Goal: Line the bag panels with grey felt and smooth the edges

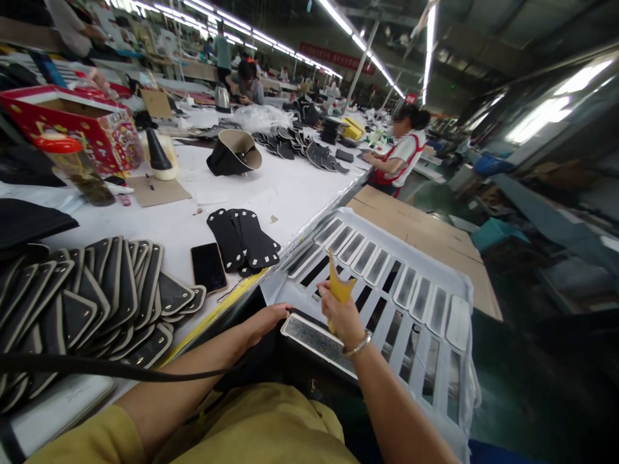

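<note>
My right hand (341, 314) is closed around a yellow tool (341, 283) with a curved, forked upper end; its exact kind I cannot make out. Below that hand lies a long dark panel (316, 339) with a pale rim, close to my body. At the panel's left end my left hand (274, 318) pinches its corner, fingertips pressed together. Just beyond both hands is a grey slatted rack (382, 308), with several pale-edged dark strips (370, 261) lying across its slats. The lower end of the yellow tool is hidden by my fingers.
Left on the white table (178, 225) are stacked pale-edged dark pieces (111, 290), a phone (209, 267), and black pieces (242, 238). Farther back stand a red box (118, 138) and a bottle (82, 171). A person (399, 154) works beyond the cardboard (416, 222).
</note>
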{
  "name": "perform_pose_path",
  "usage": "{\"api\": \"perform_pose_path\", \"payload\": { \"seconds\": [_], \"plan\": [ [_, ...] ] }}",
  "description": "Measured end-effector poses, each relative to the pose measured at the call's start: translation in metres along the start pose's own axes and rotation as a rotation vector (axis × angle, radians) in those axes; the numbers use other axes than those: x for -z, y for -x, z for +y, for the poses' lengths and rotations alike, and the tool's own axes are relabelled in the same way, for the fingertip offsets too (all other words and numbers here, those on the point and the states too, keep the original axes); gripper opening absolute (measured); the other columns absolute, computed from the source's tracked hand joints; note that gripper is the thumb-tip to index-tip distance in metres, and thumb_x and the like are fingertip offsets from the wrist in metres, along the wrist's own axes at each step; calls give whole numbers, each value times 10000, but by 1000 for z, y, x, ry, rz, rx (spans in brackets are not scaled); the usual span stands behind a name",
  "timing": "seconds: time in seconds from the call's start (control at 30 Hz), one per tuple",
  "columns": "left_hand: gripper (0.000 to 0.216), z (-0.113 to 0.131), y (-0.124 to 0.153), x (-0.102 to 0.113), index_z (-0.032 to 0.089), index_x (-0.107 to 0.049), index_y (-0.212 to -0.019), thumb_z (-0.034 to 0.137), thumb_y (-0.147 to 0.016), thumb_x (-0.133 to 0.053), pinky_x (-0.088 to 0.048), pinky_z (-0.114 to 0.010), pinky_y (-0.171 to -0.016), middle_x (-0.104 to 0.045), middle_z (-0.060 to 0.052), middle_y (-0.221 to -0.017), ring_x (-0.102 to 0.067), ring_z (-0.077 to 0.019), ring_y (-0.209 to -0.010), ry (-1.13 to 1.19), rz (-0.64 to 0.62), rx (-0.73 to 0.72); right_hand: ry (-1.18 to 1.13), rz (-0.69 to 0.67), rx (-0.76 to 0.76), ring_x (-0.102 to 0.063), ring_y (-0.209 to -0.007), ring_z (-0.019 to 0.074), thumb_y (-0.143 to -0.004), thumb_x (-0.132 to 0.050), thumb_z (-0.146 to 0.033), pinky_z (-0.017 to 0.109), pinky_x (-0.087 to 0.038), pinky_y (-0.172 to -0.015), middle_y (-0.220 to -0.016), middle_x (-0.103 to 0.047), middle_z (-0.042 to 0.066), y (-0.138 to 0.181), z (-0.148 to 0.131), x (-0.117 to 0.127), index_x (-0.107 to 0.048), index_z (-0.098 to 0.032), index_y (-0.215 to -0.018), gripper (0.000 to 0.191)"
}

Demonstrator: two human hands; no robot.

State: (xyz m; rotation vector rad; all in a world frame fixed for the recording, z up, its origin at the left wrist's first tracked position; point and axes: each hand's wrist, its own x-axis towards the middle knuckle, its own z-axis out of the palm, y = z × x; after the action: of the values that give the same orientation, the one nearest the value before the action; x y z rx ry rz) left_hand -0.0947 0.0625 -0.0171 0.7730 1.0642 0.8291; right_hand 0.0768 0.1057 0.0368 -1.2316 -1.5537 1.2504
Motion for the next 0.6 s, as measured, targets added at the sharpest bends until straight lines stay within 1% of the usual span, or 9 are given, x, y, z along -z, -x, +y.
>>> {"api": "perform_pose_path", "payload": {
  "seconds": [0.07, 0.13, 0.17, 0.23, 0.33, 0.4, 0.47, 0.53, 0.6],
  "plan": [
    [377, 2, 4, 0, 173, -657, -1047, 257, -698, -542, -412, -362, -867, -692, -59, -999, -592, -272, -977, -37, -1, 4, 304, 48, -31, -379, -472, 104, -796, -505, -445, 233, -326, -474, -543, -391, -67, 15, 4, 45, -534, -194, -836, 255],
    [395, -1, 11, -1, 186, -630, -1097, 332, -745, -525, -391, -372, -920, -645, -56, -1136, -542, -281, -1092, -61, -8, -22, 603, 111, -83, -433, -524, 128, -783, -516, -461, 254, -344, -519, -583, -458, -41, 33, 17, 88, -533, -197, -811, 266],
    [419, -5, 16, -1, 189, -607, -1131, 384, -776, -501, -372, -368, -954, -609, -52, -1203, -506, -276, -1150, -77, 10, -52, 672, 101, -117, -466, -558, 142, -784, -512, -461, 266, -360, -548, -615, -502, -22, 42, 25, 106, -531, -194, -809, 269],
    [503, -16, 28, -3, 176, -542, -1211, 476, -821, -438, -316, -345, -1025, -534, -59, -1302, -430, -254, -1242, -153, 105, -120, 686, 50, -177, -516, -604, 165, -781, -504, -454, 288, -395, -599, -647, -556, 7, 59, 43, 130, -540, -186, -792, 271],
    [620, -38, 48, -6, 135, -435, -1301, 529, -822, -429, -261, -319, -1073, -477, -98, -1350, -385, -242, -1285, -326, 269, -177, 603, -31, -174, -574, -700, 186, -788, -480, -445, 299, -432, -688, -720, -621, 29, 78, 62, 137, -585, -187, -795, 279],
    [648, -51, 57, -10, 136, -420, -1307, 524, -793, -489, -287, -317, -1065, -476, -109, -1346, -403, -250, -1273, -392, 275, -197, 554, -61, -147, -586, -761, 194, -778, -492, -450, 302, -436, -738, -788, -645, 31, 85, 68, 130, -616, -195, -813, 285],
    [637, -59, 63, -13, 138, -475, -1255, 501, -741, -577, -328, -324, -1042, -511, -118, -1300, -445, -268, -1232, -419, 271, -224, 517, -64, -124, -586, -789, 206, -756, -522, -459, 316, -435, -769, -821, -653, 36, 88, 69, 123, -641, -198, -831, 297],
    [640, -60, 66, -17, 148, -509, -1212, 448, -672, -675, -368, -350, -1011, -565, -120, -1203, -504, -283, -1159, -373, 291, -174, 482, -51, -112, -589, -789, 220, -742, -535, -477, 335, -438, -779, -809, -658, 46, 90, 72, 119, -657, -191, -830, 323],
    [680, -57, 70, -21, 170, -485, -1227, 419, -639, -721, -442, -425, -919, -621, -104, -1024, -596, -292, -991, -272, 297, -54, 442, -25, -105, -594, -796, 233, -743, -519, -504, 347, -444, -780, -788, -662, 56, 93, 76, 118, -666, -183, -812, 359]
  ]
}}
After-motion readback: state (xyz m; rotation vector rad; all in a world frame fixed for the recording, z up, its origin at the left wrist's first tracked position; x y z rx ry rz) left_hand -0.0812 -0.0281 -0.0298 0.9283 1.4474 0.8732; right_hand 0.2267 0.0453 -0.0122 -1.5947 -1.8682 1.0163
